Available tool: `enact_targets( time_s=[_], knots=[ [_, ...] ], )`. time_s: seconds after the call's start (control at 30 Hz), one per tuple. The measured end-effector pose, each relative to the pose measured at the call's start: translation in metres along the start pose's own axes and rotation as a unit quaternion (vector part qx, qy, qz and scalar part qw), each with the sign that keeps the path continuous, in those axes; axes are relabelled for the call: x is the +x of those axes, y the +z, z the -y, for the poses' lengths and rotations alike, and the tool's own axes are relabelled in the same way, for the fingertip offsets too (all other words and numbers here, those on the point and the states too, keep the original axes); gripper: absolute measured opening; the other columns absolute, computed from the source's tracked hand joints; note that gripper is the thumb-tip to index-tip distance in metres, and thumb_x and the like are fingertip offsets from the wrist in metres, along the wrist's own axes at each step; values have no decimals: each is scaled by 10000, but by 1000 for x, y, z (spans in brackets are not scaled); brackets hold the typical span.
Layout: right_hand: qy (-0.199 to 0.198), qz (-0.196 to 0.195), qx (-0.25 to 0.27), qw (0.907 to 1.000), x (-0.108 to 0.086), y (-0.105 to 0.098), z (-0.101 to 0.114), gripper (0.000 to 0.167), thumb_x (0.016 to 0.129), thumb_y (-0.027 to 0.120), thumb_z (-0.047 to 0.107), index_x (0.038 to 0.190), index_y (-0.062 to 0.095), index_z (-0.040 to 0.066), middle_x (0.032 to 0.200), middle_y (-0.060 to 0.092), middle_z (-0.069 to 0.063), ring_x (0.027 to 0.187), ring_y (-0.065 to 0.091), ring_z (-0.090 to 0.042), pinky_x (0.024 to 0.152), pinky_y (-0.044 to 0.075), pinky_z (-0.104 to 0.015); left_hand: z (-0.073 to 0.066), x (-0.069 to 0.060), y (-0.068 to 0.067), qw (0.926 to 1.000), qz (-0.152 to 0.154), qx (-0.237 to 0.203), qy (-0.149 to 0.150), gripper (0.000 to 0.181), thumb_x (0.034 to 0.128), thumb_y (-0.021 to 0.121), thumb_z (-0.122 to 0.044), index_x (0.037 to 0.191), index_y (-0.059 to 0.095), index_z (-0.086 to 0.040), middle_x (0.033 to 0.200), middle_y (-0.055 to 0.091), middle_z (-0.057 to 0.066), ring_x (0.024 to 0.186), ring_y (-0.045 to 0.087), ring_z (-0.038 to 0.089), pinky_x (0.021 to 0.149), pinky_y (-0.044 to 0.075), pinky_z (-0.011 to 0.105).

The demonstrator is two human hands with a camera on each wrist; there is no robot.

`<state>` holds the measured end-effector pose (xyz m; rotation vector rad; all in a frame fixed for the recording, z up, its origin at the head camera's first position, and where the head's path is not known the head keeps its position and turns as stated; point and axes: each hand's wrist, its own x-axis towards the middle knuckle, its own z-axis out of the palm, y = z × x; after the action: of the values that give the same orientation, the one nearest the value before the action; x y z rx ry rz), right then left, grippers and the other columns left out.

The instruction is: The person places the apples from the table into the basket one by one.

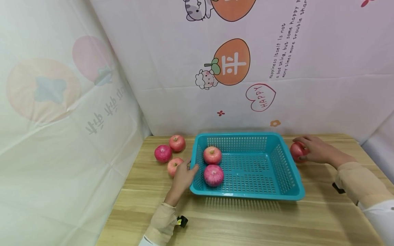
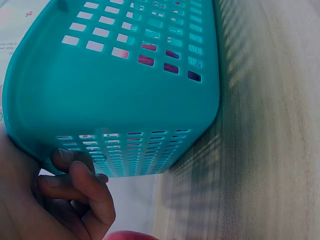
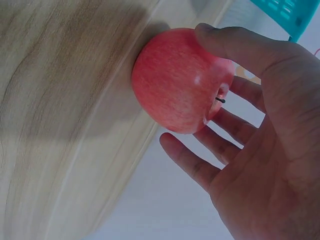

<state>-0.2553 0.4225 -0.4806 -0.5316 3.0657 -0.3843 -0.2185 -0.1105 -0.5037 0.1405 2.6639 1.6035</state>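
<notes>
My left hand (image 1: pixel 184 177) grips the left rim of a turquoise plastic basket (image 1: pixel 246 196), its fingers curled beneath the edge in the left wrist view. Inside the basket, on its left side, lie a red apple (image 1: pixel 212 155) and a streaked pink round item (image 1: pixel 213 175) whose kind I cannot tell. Right of the basket, my right hand (image 1: pixel 315 149) holds another red apple (image 3: pixel 175 80) at the tabletop. In the right wrist view the thumb lies on the apple's upper side, and the other fingers reach around its stem end.
Left of the basket on the wooden table (image 1: pixel 138 205) are two more apples, one at the back (image 1: pixel 176 143) and one beside my left hand (image 1: pixel 174 166), plus a magenta round item (image 1: pixel 163 153). A printed white cloth (image 1: pixel 172 102) hangs behind the table, with another cloth at left.
</notes>
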Motion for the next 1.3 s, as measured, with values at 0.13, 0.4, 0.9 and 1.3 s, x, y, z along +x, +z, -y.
enact_targets(
  time_s=[0.13,0.4,0.9,1.3],
  knots=[
    [30,32,13,10000,1,3,-2,677,809,887,201,1363,596,-57,1383,528,-393,1220,519,-583,944,514,-722,-2,0,0,10000,14,-11,-24,502,1059,612,-218,1474,566,61,1220,756,254,1009,788,334,808,666,463],
    [62,53,73,9999,4,3,-1,651,800,876,190,1342,597,-39,1343,550,-386,1159,565,-561,891,550,-684,-2,-1,-1,10000,36,-36,1,480,1063,608,-210,1466,579,48,1211,761,248,1008,790,344,804,667,460],
    [241,168,191,9994,4,4,-2,688,803,887,195,1363,571,-48,1351,517,-414,1090,602,-557,824,586,-647,1,0,1,10000,17,-4,-33,476,1057,616,-208,1457,586,47,1237,751,250,1018,786,312,825,664,461],
    [194,117,207,9995,5,5,-6,685,817,881,230,1368,576,-39,1361,529,-404,1083,622,-537,840,576,-654,0,0,1,10000,-33,1,-69,484,1053,615,-213,1457,585,52,1242,747,254,1021,785,312,820,665,463]
  ],
)
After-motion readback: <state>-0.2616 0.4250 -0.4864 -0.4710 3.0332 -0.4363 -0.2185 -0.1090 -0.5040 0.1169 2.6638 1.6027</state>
